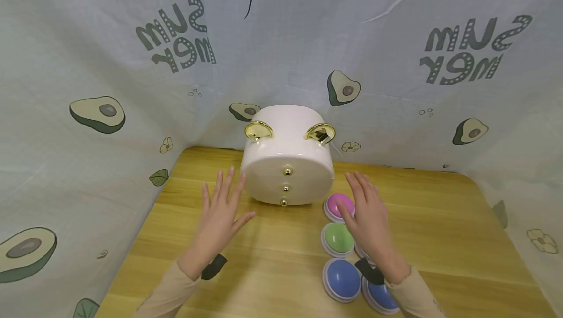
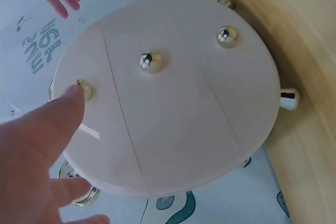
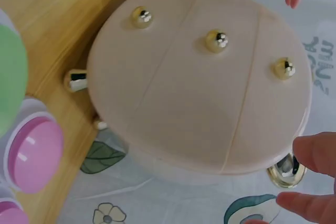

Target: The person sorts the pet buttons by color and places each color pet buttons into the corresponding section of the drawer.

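A glossy white rounded drawer box (image 1: 288,142) stands at the back of the table, with gold ear-shaped pieces (image 1: 321,133) on top and three gold knobs (image 1: 286,188) down its front. Thin seams divide the front face in the left wrist view, and gold feet (image 3: 76,80) show in the right wrist view. My left hand (image 1: 217,220) hovers before the box's left side, fingers spread and holding nothing. On the other side is my right hand (image 1: 369,215), its fingers extended and also holding nothing. It hangs over the pink domed button (image 1: 338,204) and hides part of it.
Several domed buttons with white rims lie at the right, among them a green one (image 1: 339,238) and blue ones (image 1: 344,278). The wooden table (image 1: 440,220) meets an avocado-print cloth (image 1: 281,78) hanging behind and at the sides.
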